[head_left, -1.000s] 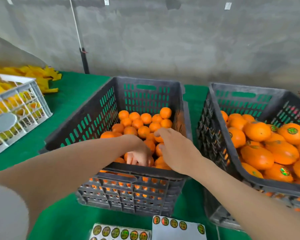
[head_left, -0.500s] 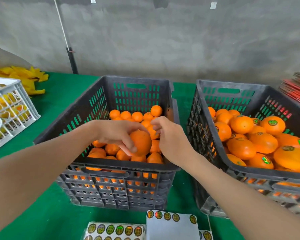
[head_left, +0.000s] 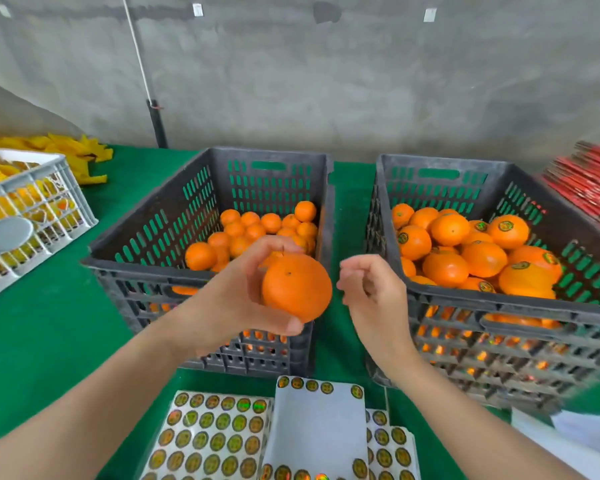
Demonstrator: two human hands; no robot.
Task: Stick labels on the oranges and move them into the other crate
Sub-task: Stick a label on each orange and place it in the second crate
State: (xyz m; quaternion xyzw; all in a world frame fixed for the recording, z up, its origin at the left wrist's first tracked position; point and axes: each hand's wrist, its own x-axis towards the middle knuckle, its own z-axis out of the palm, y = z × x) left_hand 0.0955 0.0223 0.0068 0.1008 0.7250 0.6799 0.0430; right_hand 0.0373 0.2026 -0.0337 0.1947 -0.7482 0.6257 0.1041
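My left hand (head_left: 236,299) holds an unlabelled orange (head_left: 297,287) in the air, above the front right corner of the left black crate (head_left: 146,251). That crate holds several bare oranges (head_left: 257,226) at its back. My right hand (head_left: 371,292) hovers just right of the held orange, fingers curled and apart, holding nothing that I can see. The right black crate (head_left: 444,296) is piled with labelled oranges (head_left: 482,251). Sheets of round labels (head_left: 215,434) lie on the green table in front of the crates, with a mostly used sheet (head_left: 317,427) on top.
A white crate (head_left: 32,216) with yellow contents stands at the left, yellow foam nets (head_left: 77,154) behind it. Red items (head_left: 589,181) are stacked at the far right. A grey wall backs the table (head_left: 49,334). White paper (head_left: 575,434) lies at the lower right.
My left hand has lifted the orange out of the left crate toward me. My right hand has left the crate and moved right of the orange.
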